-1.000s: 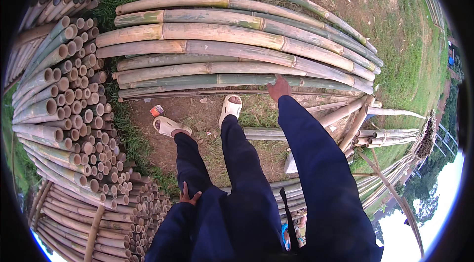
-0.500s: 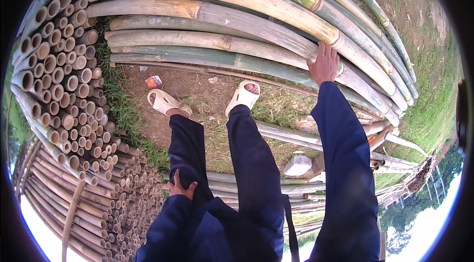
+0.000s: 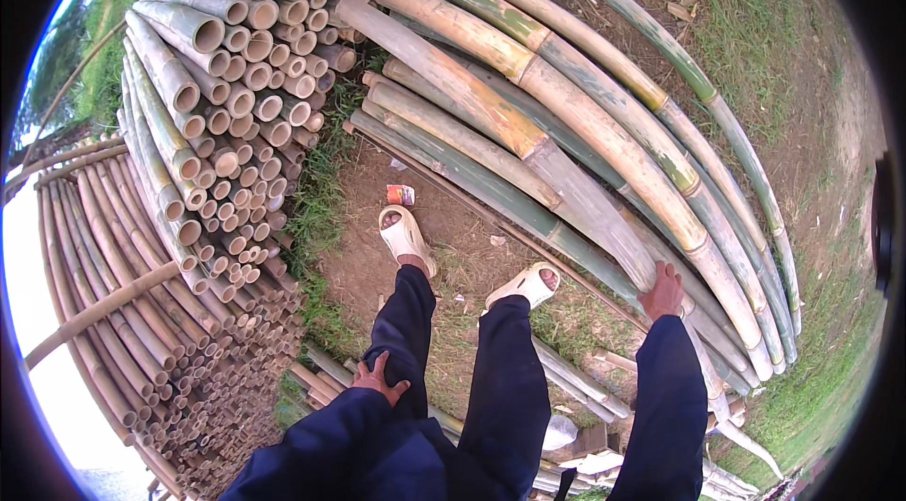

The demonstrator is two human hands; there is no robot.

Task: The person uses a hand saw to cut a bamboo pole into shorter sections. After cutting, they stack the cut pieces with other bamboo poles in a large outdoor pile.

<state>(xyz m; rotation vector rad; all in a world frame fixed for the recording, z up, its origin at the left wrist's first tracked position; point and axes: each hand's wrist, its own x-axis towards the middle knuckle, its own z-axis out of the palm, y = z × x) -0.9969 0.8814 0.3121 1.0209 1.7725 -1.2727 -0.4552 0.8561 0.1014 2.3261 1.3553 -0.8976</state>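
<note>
My right hand is closed over a long bamboo pole near its right part, the fingers bent around its top. The pole is greyish with a yellow stretch and runs at a slant over the poles beside it; its far left end sticks out near a stack of cut bamboo. Other yellow and green bamboo poles lie side by side around it. My left hand rests on my left knee, fingers spread, holding nothing.
On the left rises a big stack of bamboo with cut ends facing me. A slanting pole crosses a lower stack. By my sandals lies a small red-and-white wrapper. More poles and a whitish lump are behind my feet.
My view has turned, so the poles now slant down to the right. The pole under my right hand has shifted and now overlaps its neighbours. My left hand stays on the knee.
</note>
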